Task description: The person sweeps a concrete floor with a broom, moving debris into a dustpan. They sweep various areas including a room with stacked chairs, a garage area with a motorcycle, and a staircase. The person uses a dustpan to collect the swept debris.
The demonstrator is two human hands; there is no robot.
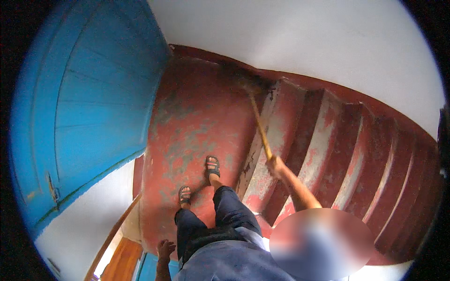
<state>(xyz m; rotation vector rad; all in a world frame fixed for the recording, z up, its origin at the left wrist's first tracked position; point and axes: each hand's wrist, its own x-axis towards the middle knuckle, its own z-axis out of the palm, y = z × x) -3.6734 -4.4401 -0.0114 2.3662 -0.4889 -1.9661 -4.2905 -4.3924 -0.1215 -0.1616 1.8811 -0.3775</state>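
My right hand (275, 167) is closed round the end of a long yellowish wooden handle, which looks like that of a broom (261, 129). The handle slants away from me to the foot of the stairs. Its far end lies in the dark corner beside the lowest step, where the brownish head is dim and blurred. Down by my left side hangs my left hand (165, 249), holding nothing, its fingers apart. My sandalled feet stand on the worn red floor (187, 107).
Red stairs (311, 154) with worn, pale edges rise to the right. A blue door (103, 93) stands on the left, with a white wall (300, 37) ahead. At lower left runs a brown rail (112, 236). A blurred oval hides part of the lower right.
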